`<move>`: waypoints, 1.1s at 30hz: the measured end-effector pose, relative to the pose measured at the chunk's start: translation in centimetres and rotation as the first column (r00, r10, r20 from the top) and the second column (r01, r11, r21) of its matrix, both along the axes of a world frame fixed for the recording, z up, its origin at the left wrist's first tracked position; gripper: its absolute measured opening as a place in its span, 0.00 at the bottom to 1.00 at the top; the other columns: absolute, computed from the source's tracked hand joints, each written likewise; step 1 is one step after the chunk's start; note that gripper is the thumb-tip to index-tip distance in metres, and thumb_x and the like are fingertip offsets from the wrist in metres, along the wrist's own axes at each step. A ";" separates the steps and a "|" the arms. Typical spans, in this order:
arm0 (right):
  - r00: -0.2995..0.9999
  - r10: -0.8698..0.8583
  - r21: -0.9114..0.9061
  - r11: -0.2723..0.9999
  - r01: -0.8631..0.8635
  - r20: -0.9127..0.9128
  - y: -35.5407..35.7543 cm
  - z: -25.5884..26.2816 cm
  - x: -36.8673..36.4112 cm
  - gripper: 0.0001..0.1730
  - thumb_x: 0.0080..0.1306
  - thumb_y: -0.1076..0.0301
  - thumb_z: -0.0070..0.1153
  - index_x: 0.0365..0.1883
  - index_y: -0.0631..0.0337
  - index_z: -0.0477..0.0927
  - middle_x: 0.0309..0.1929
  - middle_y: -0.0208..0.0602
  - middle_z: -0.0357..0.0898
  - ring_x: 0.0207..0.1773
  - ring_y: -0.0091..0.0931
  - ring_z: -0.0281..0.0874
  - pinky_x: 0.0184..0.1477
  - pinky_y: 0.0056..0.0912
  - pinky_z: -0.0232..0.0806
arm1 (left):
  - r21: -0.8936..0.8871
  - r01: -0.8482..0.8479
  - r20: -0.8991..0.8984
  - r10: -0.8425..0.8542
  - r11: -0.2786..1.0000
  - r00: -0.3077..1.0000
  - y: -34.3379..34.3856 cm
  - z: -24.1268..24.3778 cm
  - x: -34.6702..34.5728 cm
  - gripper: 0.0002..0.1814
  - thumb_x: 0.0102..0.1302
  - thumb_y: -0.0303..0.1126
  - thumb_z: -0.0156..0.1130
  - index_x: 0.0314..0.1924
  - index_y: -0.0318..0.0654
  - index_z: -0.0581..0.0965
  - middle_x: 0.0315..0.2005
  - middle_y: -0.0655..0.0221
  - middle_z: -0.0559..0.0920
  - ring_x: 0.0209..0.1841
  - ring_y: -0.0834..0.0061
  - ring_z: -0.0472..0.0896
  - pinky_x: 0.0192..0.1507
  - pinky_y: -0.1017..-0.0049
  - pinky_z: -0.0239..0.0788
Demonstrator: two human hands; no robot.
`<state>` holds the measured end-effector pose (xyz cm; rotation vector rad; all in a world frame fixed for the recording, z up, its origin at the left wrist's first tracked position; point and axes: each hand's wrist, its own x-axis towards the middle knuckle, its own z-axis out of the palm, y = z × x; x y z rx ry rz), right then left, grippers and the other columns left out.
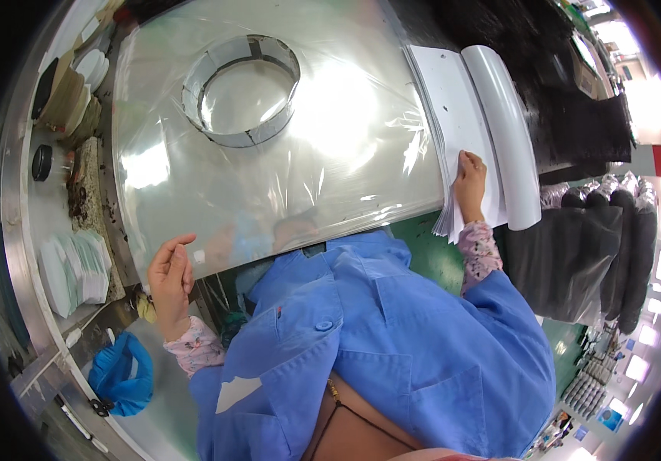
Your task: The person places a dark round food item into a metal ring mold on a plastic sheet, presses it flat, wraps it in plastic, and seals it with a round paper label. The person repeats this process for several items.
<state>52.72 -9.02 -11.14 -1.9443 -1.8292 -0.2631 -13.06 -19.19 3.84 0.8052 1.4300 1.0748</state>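
My left hand [172,282] is raised beside the near left corner of a glossy stack of clear plastic film [238,196]. Its fingers are loosely bent, with nothing between them. At the right, my right hand [470,181] rests its bent fingers on a stack of white sheets [451,104]. Whether those fingers pinch a sheet is not plain. The right part of the white sheets curls over into a roll [506,144]. A ring-shaped frame with dark tape marks [238,138] lies on the film.
On the left ledge are white pads [74,274], a black round lid [41,162] and a speckled block [91,190]. A blue cloth bag [122,371] hangs below. Black material [584,127] lies far right, near wrapped dark rolls [567,259].
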 end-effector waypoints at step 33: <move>0.531 0.844 0.020 0.534 -0.845 -0.076 39.2 19.7 -45.4 0.35 0.71 0.64 0.70 0.74 0.59 0.74 0.77 0.51 0.72 0.77 0.50 0.71 0.74 0.46 0.68 | 0.206 0.160 -0.899 0.122 0.965 0.421 2.7 -6.9 -6.7 0.32 0.76 0.36 0.63 0.75 0.29 0.71 0.72 0.47 0.75 0.75 0.43 0.70 0.75 0.53 0.64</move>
